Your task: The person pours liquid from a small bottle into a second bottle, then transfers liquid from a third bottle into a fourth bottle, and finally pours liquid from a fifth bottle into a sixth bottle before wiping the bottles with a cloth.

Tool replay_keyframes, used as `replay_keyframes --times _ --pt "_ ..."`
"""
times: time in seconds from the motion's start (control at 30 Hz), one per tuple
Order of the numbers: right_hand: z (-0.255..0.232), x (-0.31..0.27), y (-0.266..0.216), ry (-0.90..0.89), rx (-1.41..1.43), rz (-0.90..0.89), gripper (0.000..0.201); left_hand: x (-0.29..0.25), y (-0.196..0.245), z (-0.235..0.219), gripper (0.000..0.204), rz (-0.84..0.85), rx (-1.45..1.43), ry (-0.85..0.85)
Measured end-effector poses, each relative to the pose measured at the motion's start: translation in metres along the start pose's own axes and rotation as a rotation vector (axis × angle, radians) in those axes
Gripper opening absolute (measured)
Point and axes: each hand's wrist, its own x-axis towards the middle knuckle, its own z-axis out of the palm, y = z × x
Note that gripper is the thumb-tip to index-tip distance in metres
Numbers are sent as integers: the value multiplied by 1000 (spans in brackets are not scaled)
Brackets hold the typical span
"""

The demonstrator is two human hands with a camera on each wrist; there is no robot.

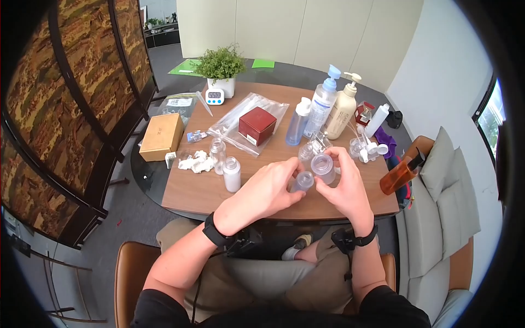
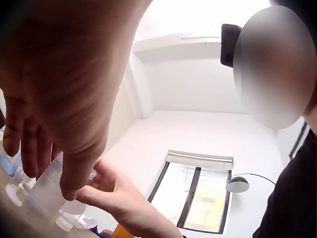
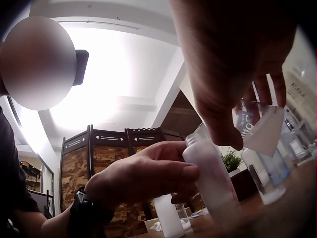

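Over the front right of the table, my left hand (image 1: 262, 188) grips an open, frosted bottle (image 1: 302, 182) between thumb and fingers. The bottle has a narrow neck and stands almost upright in the right wrist view. Close beside it, my right hand (image 1: 349, 183) holds a small clear cup (image 1: 323, 167) with a wide round mouth. Printed lettering shows on the cup (image 3: 265, 131), which is tilted in the right wrist view. Just behind both hands is another clear bottle (image 1: 305, 155), partly hidden by the fingers.
Behind the hands stand a blue bottle (image 1: 298, 123) and a cream pump bottle (image 1: 342, 113). White caps (image 1: 373, 151) and an amber bottle (image 1: 401, 174) are to the right. Leftward are a white-filled bottle (image 1: 232, 177), crumpled tissue (image 1: 197, 163), a dark red box (image 1: 257, 126) and a cardboard box (image 1: 162, 136).
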Motion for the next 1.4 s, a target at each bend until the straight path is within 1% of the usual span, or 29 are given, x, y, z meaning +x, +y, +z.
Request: replay_keyframes --times 0.17,0.23,0.37,0.43,0.47,0.53,0.57,0.63,0.73,0.8,0.87,0.93,1.13,1.2,1.3,1.4 --pt "-9 -2 2 11 13 -14 54 9 2 10 42 26 43 -80" --pt "-13 -6 6 23 50 -14 54 8 -5 14 41 109 197 -59" --pt "-21 -10 16 3 17 -55 55 8 -7 18 42 126 256 -40" --pt "-24 -14 19 0 -5 -57 55 6 -9 26 41 -29 111 -23" --pt "-25 -15 21 -2 -23 -63 54 4 -8 30 41 -21 105 -26" --pt "-29 -14 25 -15 -53 -70 54 -2 -4 33 41 -82 48 57" --pt "-29 -15 25 -8 -63 -71 54 -3 -6 33 41 -97 35 62" --pt "-23 -18 26 -17 -61 -69 54 -6 -11 28 42 -41 54 19" --pt "-18 -14 29 -9 -58 -90 57 -10 -17 28 43 -66 -27 37" --pt "-14 -13 27 0 -58 -146 61 -13 -20 29 43 -65 -41 56" --pt "-10 -12 24 -6 -66 -161 62 -16 -23 30 43 -63 -53 78" --pt "-8 -11 22 -12 -74 -182 64 -16 -27 32 43 12 -23 111" --pt "-4 -12 19 -31 -112 -184 68 -14 -34 36 42 21 -76 129" --pt "-1 -13 19 8 -112 -199 66 -14 -36 39 42 33 -87 143" --pt "-2 -13 18 9 -172 -215 68 -14 -37 41 41 54 -88 158" --pt "-2 -13 19 6 -169 -221 69 -14 -37 42 41 69 -75 168"
